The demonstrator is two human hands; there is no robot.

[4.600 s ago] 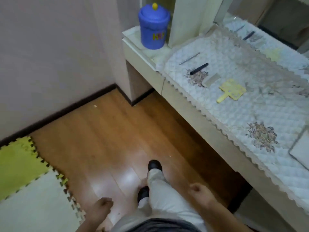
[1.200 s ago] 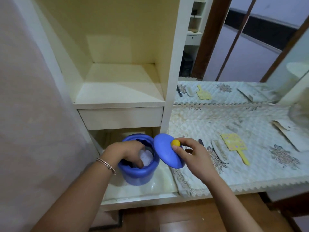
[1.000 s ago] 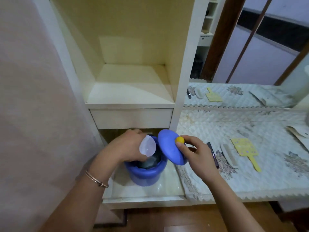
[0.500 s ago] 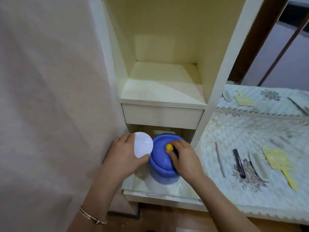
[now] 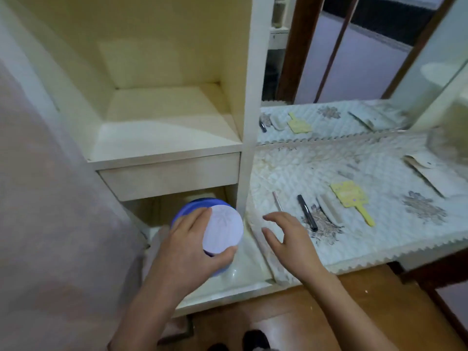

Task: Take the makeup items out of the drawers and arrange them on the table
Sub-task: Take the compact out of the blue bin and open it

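Note:
My left hand (image 5: 188, 250) grips a round white compact (image 5: 222, 229) with an embossed lid, holding it above the blue tub (image 5: 188, 210), which stands on the low ledge under the shelf. The tub is mostly hidden behind the compact and my hand. My right hand (image 5: 288, 239) hovers open and empty over the left end of the quilted table cover (image 5: 354, 239). On that cover lie a thin pink stick (image 5: 277, 201), a black pen-like tube (image 5: 307, 212), a pale comb (image 5: 328, 210) and a yellow paddle brush (image 5: 352, 200).
A cream shelf unit (image 5: 164, 138) with a shut drawer (image 5: 169, 176) stands above the tub. A mirror (image 5: 354, 72) behind the table reflects the items. A flat pale pouch (image 5: 435, 173) lies at the right. Wooden floor (image 5: 329, 312) is below.
My right hand put the blue lid back on the tub, let go and moved right, open. My left hand lifted the white compact out and now holds it over the tub.

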